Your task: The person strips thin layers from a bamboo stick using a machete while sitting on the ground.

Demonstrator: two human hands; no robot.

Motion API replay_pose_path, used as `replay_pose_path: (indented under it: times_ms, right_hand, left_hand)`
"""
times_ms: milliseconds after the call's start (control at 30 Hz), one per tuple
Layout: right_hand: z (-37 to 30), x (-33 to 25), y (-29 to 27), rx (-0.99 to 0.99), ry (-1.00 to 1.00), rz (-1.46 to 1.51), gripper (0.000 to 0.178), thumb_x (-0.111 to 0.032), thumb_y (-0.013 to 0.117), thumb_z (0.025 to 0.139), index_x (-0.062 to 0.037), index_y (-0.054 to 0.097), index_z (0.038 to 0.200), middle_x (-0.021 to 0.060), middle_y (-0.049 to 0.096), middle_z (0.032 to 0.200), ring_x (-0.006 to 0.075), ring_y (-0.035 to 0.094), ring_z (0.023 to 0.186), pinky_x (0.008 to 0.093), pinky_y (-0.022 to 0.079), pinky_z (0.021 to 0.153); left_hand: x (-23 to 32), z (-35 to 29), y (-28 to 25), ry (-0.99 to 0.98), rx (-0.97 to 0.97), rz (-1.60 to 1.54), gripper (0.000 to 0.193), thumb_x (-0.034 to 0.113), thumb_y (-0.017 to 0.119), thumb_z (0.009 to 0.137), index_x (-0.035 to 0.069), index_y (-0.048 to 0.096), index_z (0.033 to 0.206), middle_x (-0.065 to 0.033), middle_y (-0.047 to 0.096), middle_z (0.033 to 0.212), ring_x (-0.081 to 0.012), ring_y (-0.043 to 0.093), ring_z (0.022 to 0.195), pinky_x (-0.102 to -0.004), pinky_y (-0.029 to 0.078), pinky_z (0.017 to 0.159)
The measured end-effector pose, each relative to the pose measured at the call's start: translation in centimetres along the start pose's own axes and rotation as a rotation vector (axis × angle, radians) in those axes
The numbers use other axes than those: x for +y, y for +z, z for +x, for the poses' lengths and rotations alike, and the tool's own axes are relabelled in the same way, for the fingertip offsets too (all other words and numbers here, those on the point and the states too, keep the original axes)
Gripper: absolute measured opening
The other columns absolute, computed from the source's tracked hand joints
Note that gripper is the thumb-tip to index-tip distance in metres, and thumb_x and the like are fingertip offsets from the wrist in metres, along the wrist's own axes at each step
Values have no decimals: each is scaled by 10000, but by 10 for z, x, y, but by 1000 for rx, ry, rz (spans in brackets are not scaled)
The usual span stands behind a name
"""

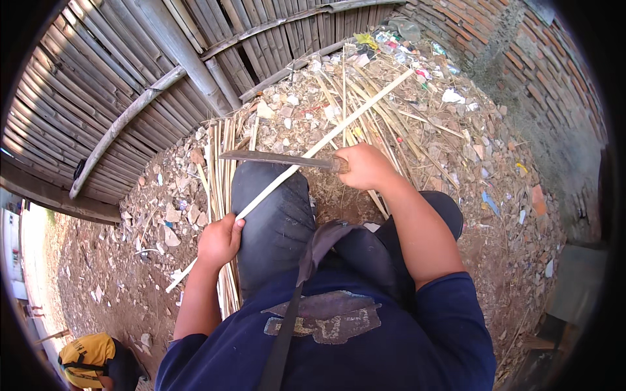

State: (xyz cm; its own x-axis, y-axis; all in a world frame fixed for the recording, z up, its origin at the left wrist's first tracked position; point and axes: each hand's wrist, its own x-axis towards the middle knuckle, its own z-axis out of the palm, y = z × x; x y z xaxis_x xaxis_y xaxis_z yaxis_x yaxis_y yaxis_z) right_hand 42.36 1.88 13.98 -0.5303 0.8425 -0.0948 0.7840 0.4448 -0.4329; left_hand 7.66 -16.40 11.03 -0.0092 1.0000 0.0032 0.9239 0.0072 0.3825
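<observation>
My left hand point(220, 241) is closed around a long pale bamboo strip point(352, 117), which slants up to the right across my knee. A short end of the strip sticks out below that hand. In my right hand point(366, 167) is the wooden handle of a machete point(277, 157). Its long dark blade points left and lies across the strip just above my bent left knee point(270, 208). Beside that knee, on its left, stands a bundle of thin bamboo strips point(223, 163).
More bamboo strips point(385, 130) lie scattered on the rubble-strewn ground ahead. A bamboo slat wall point(130, 72) rises at the far left, a brick wall point(541, 72) at the right. Mixed litter point(404, 45) gathers in the far corner. A person in yellow point(91, 358) is at the lower left.
</observation>
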Motion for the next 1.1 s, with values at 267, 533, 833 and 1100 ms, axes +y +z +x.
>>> replay_pose_path:
  times_ms: [267, 533, 833, 1100]
  right_hand:
    - [12, 65, 1, 299, 133, 284, 249, -233, 775, 831, -24, 707, 949, 183, 707, 798, 331, 686, 738, 417, 541, 733]
    - [1, 16, 7, 31, 33, -81, 325, -239, 750, 771, -117, 735, 1071, 203, 730, 931, 395, 708, 918, 494, 561, 824]
    - [20, 13, 6, -36, 44, -141, 257, -234, 722, 759, -92, 719, 973, 186, 729, 900, 394, 704, 904, 482, 564, 812]
    - [32, 57, 6, 13, 334, 232, 351, -235, 690, 791, -29, 715, 1074, 236, 731, 978, 387, 708, 942, 452, 554, 870]
  left_hand:
    - [5, -1, 7, -45, 38, -56, 376, 384, 508, 1068, 42, 565, 921, -260, 659, 763, -502, 648, 750, -581, 505, 676]
    - [10, -6, 5, -64, -57, 28, 379, 390, 516, 1060, 47, 558, 904, -250, 658, 725, -498, 652, 719, -595, 508, 665]
    - [1, -11, 21, -122, -28, 26, 365, 381, 534, 1053, 56, 541, 887, -243, 655, 712, -494, 649, 687, -586, 508, 623]
    - [-5, 3, 24, -44, -7, 70, 358, 370, 546, 1048, 64, 533, 862, -217, 652, 696, -475, 649, 670, -570, 513, 609]
